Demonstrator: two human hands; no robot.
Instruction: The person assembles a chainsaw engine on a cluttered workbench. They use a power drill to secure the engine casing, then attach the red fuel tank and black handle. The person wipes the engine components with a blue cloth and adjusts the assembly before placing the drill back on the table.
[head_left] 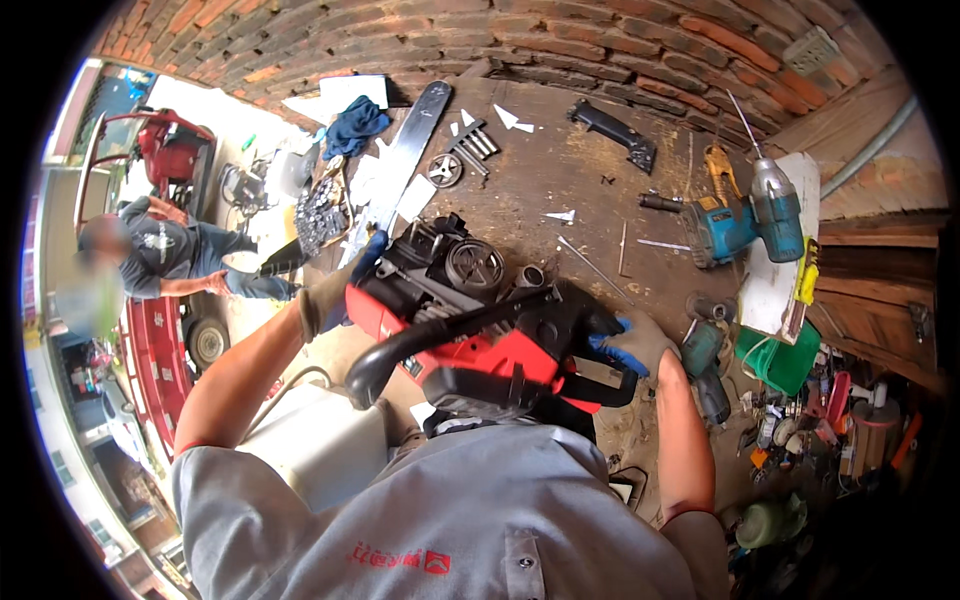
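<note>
A red and black chainsaw (pixel 510 352) is in front of me at the bench's near edge, its side cover off. Its round clutch drum (pixel 474 266) and inner parts lie bare. My left hand (pixel 338 292), in a grey and blue glove, grips the saw's left end; the fingers are partly hidden behind it. In a matching glove, my right hand (pixel 640 345) closes on the rear part by the rear handle. The black front handle (pixel 420 352) arches across the body toward me. Beyond the saw, a guide bar (pixel 415 145) lies flat on the bench.
On the wooden bench (pixel 560 205) lie a black cover (pixel 612 132), a spoked wheel (pixel 445 170), a blue cloth (pixel 356 126) and paper scraps. Cordless power tools (pixel 722 230) stand at right, above a green bin (pixel 780 358). A person (pixel 165 250) is at far left.
</note>
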